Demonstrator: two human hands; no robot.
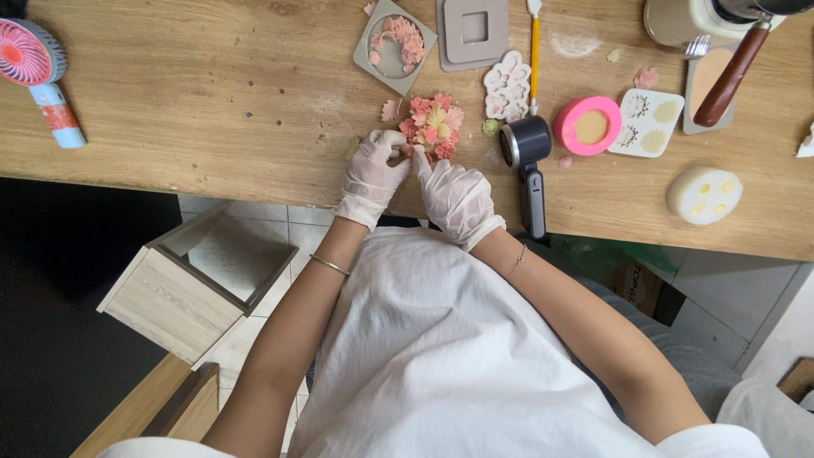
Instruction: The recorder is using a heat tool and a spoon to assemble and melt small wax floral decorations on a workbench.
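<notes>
Both my hands wear thin white gloves and meet at the near edge of a cluster of small pink, red and yellow clay flowers (436, 124) on the wooden table (212, 102). My left hand (373, 174) pinches at the cluster's lower left edge with curled fingers. My right hand (456, 197) points its fingers into the cluster's near side, touching the petals. Whether either hand holds a separate piece is hidden by the fingers.
A square grey mould with pink petals (394, 46) and a grey square frame (472, 32) lie beyond. White flower moulds (507, 87), a yellow-handled tool (535, 51), a black handheld device (527, 161), a pink round mould (587, 125) sit right. A pink handheld fan (34, 72) lies far left; an open wooden drawer (195, 284) stands below.
</notes>
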